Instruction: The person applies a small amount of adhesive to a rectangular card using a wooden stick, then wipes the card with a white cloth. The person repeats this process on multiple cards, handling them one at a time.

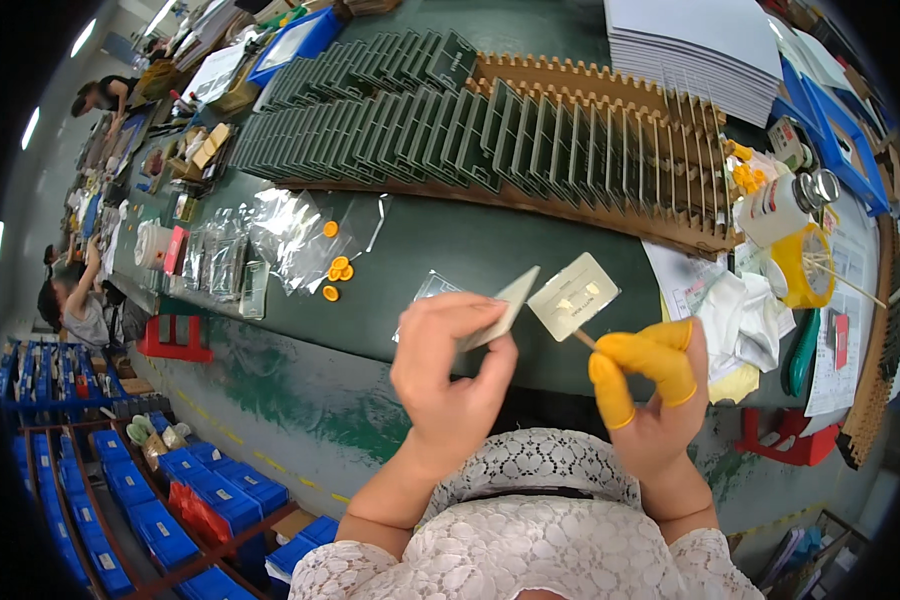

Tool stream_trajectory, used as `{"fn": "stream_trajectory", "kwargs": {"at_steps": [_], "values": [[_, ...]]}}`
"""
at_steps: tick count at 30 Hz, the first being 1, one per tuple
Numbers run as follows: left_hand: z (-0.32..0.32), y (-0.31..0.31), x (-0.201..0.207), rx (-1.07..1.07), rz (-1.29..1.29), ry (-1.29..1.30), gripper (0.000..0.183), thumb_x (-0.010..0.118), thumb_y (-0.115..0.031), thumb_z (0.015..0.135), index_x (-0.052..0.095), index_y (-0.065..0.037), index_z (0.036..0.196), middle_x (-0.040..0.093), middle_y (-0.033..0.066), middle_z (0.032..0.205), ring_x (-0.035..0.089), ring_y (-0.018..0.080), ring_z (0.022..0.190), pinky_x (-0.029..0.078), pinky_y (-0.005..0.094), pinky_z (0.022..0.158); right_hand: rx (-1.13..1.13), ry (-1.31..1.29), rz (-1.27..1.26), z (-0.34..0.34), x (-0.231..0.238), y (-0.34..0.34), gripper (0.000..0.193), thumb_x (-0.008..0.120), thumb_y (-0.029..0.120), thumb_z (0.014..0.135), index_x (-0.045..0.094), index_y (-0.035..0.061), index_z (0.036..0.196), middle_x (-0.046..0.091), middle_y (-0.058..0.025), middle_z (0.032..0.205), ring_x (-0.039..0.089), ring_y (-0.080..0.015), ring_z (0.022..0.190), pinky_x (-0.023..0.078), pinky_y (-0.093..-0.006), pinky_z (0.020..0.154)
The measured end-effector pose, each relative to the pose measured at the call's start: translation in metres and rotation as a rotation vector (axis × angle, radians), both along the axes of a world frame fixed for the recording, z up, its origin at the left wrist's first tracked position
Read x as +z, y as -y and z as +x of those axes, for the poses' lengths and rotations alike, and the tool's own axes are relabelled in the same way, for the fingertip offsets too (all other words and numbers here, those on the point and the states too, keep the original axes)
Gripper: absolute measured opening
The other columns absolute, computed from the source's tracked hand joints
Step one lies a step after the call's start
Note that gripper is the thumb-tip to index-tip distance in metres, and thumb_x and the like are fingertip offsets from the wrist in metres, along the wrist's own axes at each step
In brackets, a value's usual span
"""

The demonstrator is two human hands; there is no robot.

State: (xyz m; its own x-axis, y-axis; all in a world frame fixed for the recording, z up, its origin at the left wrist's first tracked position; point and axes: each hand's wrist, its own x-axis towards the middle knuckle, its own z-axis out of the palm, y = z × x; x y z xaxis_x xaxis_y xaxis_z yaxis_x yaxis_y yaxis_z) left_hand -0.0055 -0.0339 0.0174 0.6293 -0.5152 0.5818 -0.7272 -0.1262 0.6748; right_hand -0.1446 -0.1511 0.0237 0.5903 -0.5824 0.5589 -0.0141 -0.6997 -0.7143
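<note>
My left hand (455, 375), bare, is closed on a thin pale flat panel (510, 308), pinched between thumb and fingers and seen tilted, nearly edge-on. Yellow finger cots cover the thumb and some fingers of my right hand (655, 385). That hand is closed round a thin wooden stick (585, 340), whose far end meets the lower edge of a cream card (577, 298) with rounded corners and small marks. The card is just right of the panel, over the near part of the green table (400, 240). Whether the card rests on the table I cannot tell.
Green boards (370, 140) stand in rows in a notched brown rack (610, 210). Several orange finger cots (340, 268) lie beside clear plastic bags (300, 235). At right are a white bottle (770, 210), a yellow cup (805, 265) with sticks and white cloth (740, 315).
</note>
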Motion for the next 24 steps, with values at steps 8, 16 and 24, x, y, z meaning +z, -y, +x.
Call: {"fn": "stream_trajectory", "kwargs": {"at_steps": [8, 16, 24], "values": [[0.009, 0.000, -0.002, 0.046, -0.155, -0.157, 0.029, 0.068, 0.015, 0.075, 0.062, -0.003, 0.096, 0.067, 0.0094, 0.094, 0.063, 0.0181, 0.082, 0.050, 0.0278, 0.075, 0.004, -0.311, -0.066, -0.011, -0.027, 0.026, 0.021, 0.077, 0.002, 0.075, 0.065, 0.0011, 0.093, 0.053, -0.0099, 0.083, 0.051, -0.0285, 0.076, 0.042, -0.0378, 0.067], [0.010, -0.002, -0.004, 0.008, -0.136, -0.132, 0.030, 0.067, 0.016, 0.074, 0.061, -0.003, 0.096, 0.067, 0.0096, 0.095, 0.064, 0.0181, 0.083, 0.051, 0.0278, 0.076, 0.010, -0.423, -0.258, -0.004, -0.042, 0.025, 0.019, 0.074, 0.003, 0.072, 0.061, -0.0015, 0.086, 0.049, -0.0122, 0.085, 0.048, -0.0306, 0.078, 0.041, -0.0414, 0.070], [0.010, -0.004, -0.004, -0.043, -0.079, -0.126, 0.028, 0.067, 0.015, 0.079, 0.058, -0.002, 0.100, 0.062, 0.0102, 0.101, 0.060, 0.0155, 0.092, 0.048, 0.0271, 0.085, -0.001, -0.453, -0.272, -0.003, -0.045, 0.027, 0.018, 0.073, 0.002, 0.072, 0.060, -0.0011, 0.084, 0.049, -0.0129, 0.086, 0.049, -0.0309, 0.078, 0.042, -0.0414, 0.070]]}}
